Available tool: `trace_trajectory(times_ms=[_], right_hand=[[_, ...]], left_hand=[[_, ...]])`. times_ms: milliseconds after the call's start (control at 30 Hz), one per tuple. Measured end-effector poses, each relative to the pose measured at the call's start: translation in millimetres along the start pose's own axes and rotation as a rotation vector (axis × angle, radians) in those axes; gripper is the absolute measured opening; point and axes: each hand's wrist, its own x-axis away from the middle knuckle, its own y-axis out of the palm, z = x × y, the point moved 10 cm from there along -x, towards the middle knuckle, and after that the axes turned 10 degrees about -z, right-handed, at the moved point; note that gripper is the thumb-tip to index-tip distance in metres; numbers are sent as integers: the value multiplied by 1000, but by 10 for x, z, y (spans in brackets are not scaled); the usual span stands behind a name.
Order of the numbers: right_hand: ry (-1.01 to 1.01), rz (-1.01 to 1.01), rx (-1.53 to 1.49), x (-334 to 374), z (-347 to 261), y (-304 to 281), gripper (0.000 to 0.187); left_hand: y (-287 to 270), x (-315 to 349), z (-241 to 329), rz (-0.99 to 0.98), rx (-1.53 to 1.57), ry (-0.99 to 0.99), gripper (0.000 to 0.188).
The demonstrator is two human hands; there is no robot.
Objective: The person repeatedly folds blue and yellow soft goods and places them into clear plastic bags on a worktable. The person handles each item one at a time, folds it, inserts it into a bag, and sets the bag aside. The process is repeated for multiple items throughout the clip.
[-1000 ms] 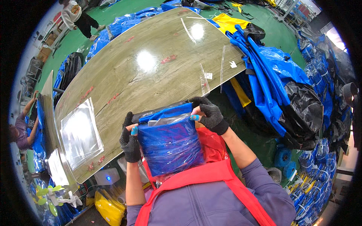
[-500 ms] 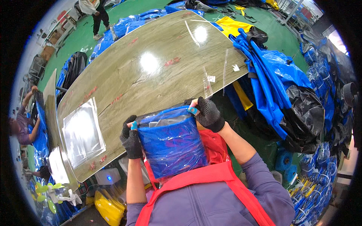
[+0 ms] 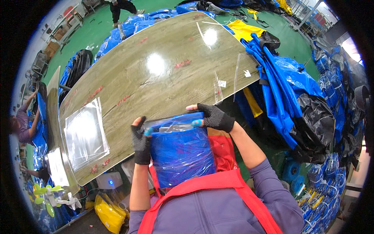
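Observation:
A folded blue sheet-like bundle in a clear plastic bag [image 3: 182, 158] lies against my front, its top edge at the table's near edge. My left hand [image 3: 141, 142], in a black dotted fingerless glove, grips the bag's upper left corner, thumb on the front. At the upper right corner my right hand [image 3: 216, 118], gloved alike, presses its thumb on the bag, the forefinger stretched out beyond. Blue wrapping shows on both thumbs. A grey-black strip shows through the plastic near the bag's top. Fingers behind the bag are hidden.
Before me stretches a wood-patterned table [image 3: 163, 89]. A stack of clear plastic bags [image 3: 86, 130] lies on its left. Blue and black sheeting [image 3: 286, 93] hangs at the right edge. A small green-bladed fan [image 3: 48, 197] stands lower left. Another person [image 3: 25, 124] works far left.
The bagged bundle has shifted slightly right and its top has tilted. My forefingers have moved apart from the thumbs. The person walking at the back has moved right.

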Motion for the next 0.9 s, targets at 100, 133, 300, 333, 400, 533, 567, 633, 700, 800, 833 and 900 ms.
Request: trace_trajectory(times_ms=[100, 133, 300, 333, 400, 533, 567, 633, 700, 800, 833, 900], right_hand=[[6, 113, -12, 47, -14, -4, 36], [-105, 183, 62, 63, -135, -15, 24], [35, 73, -89, 43, 48, 77, 31], [-10, 42, -100, 48, 13, 81, 33], [-38, 80, -97, 86, 2, -7, 35], [-227, 127, -4, 157, -202, -36, 25], [-246, 171, 4, 164, -230, -50, 24], [-203, 179, 54, 158, -237, -11, 23], [-248, 201, 209, 174, -373, 16, 20], [-450, 268, 500, 253, -715, 61, 20], [-376, 261, 473, 228, -683, 27, 20], [-226, 226, 414, 162, -582, -1, 21]], left_hand=[[64, 37, -65, -74, -172, -129, 27], [45, 31, -24, -80, -206, -104, 27], [-173, 29, -168, -39, -195, -237, 25], [-238, 45, -161, 8, -222, -205, 28], [-139, 19, -30, -119, -146, -5, 28], [-168, 58, -75, -122, -63, 4, 26], [-228, 74, -110, -58, -98, -30, 26], [-331, 95, -158, 45, -207, -129, 25], [-291, 70, -87, 22, -173, -85, 23], [-253, 11, 4, 19, -113, -22, 21], [-283, 3, -1, 50, -104, -51, 21], [-283, -23, -37, 52, -172, -109, 20]])
